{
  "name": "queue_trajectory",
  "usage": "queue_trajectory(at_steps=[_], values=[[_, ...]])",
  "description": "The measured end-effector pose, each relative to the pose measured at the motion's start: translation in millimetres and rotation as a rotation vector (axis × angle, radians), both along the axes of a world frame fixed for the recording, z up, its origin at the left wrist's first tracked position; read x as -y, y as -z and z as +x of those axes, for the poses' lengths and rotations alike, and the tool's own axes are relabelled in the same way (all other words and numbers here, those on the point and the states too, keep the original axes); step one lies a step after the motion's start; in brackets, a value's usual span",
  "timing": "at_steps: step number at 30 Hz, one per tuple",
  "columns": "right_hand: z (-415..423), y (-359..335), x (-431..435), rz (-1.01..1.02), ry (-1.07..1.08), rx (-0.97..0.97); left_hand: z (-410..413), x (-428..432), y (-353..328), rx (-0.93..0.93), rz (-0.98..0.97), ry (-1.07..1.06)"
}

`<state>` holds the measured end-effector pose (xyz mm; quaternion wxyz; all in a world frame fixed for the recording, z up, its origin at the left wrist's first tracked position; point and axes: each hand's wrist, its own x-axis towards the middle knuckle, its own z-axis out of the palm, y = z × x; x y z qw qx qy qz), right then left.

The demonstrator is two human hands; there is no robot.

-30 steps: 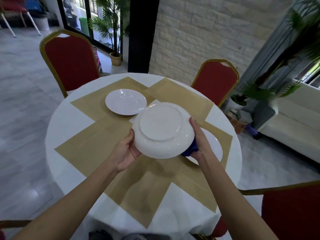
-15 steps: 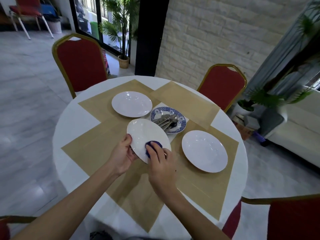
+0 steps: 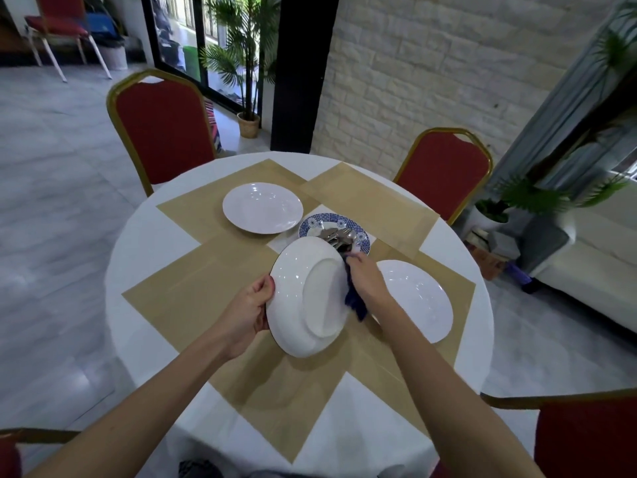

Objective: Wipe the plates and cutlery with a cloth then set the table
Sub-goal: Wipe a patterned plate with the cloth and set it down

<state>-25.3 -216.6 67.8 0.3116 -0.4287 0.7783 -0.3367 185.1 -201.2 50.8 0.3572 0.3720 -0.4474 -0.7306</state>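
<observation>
Over the table [image 3: 144, 257], the plate [image 3: 303, 305] tilts, underside upward.

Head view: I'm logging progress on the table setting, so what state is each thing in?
held plate: lifted, tilted, underside toward the camera.
left hand: grips the held plate's left rim.
blue cloth: bunched against the held plate's right edge.
right hand: holds the blue cloth.
far plate: flat on the table, face up.
right plate: flat on the table, face up.
cutlery: piled on the patterned plate.
</observation>
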Motion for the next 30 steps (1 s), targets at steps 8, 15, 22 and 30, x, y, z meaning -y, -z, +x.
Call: queue_trajectory(at_steps=[8,15,22,30], values=[[65,47,-40,0.342,0.415,1.104,-2,1,8,0.238,-0.253,-0.069],[50,38,-40,0.259,0.411,1.226,9,7,31,0.716,-0.749,-0.037],[39,50,-36,0.197,0.421,1.159,38,21,54,0.948,-1.372,0.097],[73,91,-20,0.194,0.535,0.849,61,51,83,0.828,-1.697,0.247]])
